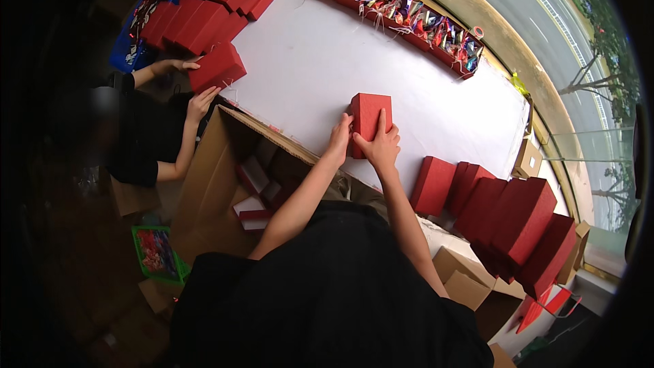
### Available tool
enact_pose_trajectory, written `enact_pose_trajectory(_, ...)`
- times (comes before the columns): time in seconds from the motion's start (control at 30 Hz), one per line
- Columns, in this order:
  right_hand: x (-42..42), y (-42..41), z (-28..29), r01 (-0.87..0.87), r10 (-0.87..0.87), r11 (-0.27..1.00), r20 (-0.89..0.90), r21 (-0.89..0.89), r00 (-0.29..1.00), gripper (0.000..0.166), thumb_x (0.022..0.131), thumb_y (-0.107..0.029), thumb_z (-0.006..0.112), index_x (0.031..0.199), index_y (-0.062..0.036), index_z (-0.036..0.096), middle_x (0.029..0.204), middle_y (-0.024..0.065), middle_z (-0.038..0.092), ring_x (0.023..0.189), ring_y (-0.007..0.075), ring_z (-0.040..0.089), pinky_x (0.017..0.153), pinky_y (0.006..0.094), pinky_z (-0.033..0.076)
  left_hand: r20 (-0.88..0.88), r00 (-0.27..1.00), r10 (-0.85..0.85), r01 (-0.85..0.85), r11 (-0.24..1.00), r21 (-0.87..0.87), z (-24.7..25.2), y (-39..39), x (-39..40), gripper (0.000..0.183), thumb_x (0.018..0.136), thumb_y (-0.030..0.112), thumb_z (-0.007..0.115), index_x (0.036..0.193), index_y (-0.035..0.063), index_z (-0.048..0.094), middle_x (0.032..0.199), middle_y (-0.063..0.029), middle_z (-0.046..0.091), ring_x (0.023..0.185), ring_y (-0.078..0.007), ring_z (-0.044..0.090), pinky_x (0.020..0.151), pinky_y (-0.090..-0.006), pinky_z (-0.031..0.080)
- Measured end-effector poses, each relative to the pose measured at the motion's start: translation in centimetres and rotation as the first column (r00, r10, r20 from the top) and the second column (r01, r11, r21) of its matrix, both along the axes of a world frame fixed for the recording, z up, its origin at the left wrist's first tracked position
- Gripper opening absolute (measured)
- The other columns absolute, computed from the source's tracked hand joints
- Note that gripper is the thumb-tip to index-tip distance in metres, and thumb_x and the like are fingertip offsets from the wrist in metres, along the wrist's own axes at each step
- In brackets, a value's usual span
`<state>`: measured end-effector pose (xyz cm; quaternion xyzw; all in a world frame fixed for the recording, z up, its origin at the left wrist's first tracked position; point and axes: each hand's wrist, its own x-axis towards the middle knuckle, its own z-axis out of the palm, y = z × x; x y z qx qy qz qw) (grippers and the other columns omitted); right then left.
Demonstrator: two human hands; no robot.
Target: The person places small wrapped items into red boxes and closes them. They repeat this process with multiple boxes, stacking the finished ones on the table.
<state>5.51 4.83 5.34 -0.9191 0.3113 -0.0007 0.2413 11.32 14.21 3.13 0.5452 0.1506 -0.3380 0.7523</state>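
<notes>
A red lidded cardboard gift box (pixel 374 107) stands near the front edge of the white table (pixel 301 61), with both hands around it. My left hand (pixel 339 138) presses its left side with the fingertips. Around the right and near faces wraps my right hand (pixel 380 145), its index finger lying along the box. What is inside the box is hidden. To the right, several more red boxes (pixel 433 186) are stacked in a row along the table's edge.
A large open carton (pixel 204 174) at my left holds red box parts (pixel 253 212). A co-worker's hands (pixel 203 99) hold another red box (pixel 217 67) beside a red stack (pixel 194 23). Long red trays (pixel 398 25) of wrapped items line the window side. A green basket (pixel 161 255) sits low left.
</notes>
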Motion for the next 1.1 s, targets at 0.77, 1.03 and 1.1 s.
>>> enact_pose_trajectory(0.77,-1.1,0.4,0.0,0.080,-0.082,0.996,0.044,0.042,0.996,0.094,0.061,-0.054,0.064,0.136,-0.0219,0.019,0.120,0.0265,0.033,0.102,0.0411,0.042,0.077,0.0514,0.039,0.002,1.000,-0.008,0.009,0.977,-0.211,4.6,3.0,-2.9,0.005,0.086,0.009,0.051,0.087,0.0049,0.053,0.067,0.0010,0.050,0.055,-0.0050,0.046,0.052,-0.0166,0.039)
enact_pose_trajectory(1.03,0.3,2.2,-0.1,0.046,-0.048,0.997,-0.039,-0.070,0.998,0.095,0.060,-0.054,0.064,0.136,-0.0207,0.019,0.120,0.0262,0.033,0.101,0.0399,0.042,0.073,0.0507,0.040,0.270,0.143,-0.952,0.405,0.305,0.862,9.1,9.9,-11.4,0.010,0.077,0.012,0.055,0.080,0.0028,0.060,0.078,-0.0066,0.057,0.079,-0.0213,0.056,0.071,-0.0320,0.045)
enact_pose_trajectory(1.1,0.2,2.1,-0.1,0.052,-0.054,0.997,-0.039,-0.062,0.998,0.095,0.060,-0.054,0.064,0.136,-0.0207,0.019,0.120,0.0260,0.033,0.101,0.0399,0.042,0.074,0.0507,0.040,0.323,0.177,-0.930,0.284,0.363,0.888,8.1,9.8,-11.4,0.012,0.077,0.015,0.055,0.082,0.0044,0.060,0.089,-0.0084,0.056,0.089,-0.0268,0.053,0.077,-0.0349,0.043)
